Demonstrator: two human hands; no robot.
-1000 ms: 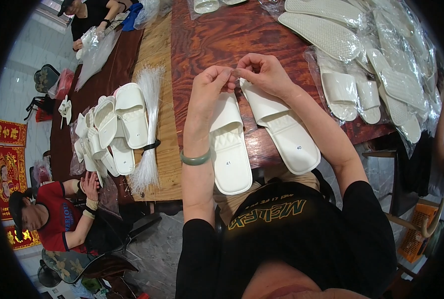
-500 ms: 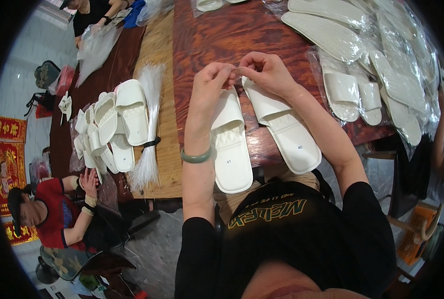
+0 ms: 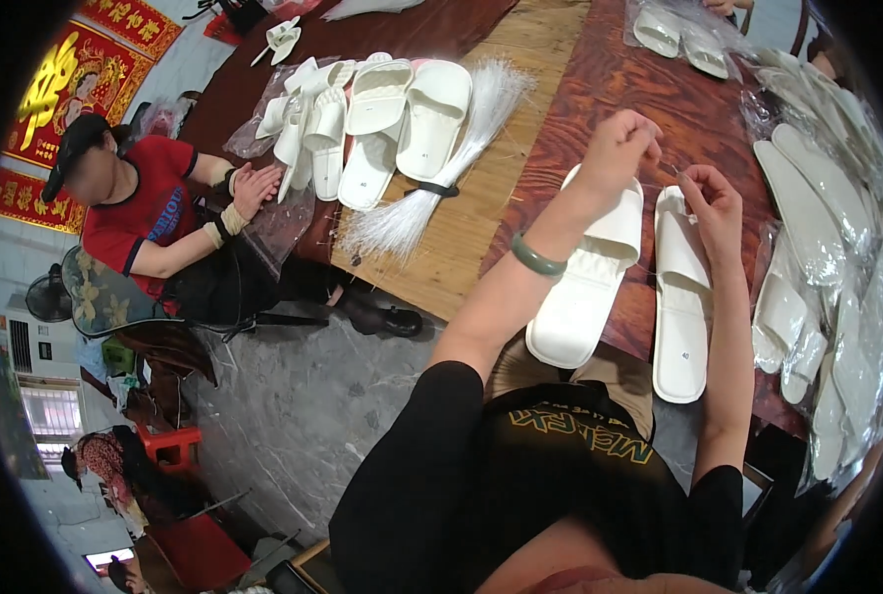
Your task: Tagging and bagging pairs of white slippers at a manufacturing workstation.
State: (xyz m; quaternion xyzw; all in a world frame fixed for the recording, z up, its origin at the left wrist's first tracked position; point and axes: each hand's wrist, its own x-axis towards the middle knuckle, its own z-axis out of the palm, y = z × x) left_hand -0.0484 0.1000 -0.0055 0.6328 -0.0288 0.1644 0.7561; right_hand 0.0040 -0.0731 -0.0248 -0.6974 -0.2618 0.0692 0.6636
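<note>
Two white open-toed slippers lie side by side before me, the left slipper and the right slipper, soles down with heels toward me. Over the left slipper's toe, my left hand is closed, its fingers curled and the fingertips together. My right hand is closed in a pinch beside the right slipper's toe. A small gap parts the two hands. Whatever thin thing their fingertips may hold is too fine to make out. A green bangle circles my left wrist.
White slippers are heaped at left beside a banded bundle of clear strands. Bagged slippers pile up along the right; another bagged pair lies at the far side. A co-worker in red sits at left, hands together.
My view has swung left, so the table and slippers appear farther right. My hands, fingertips together before, have drawn slightly apart. Both slippers remain in front of me.
</note>
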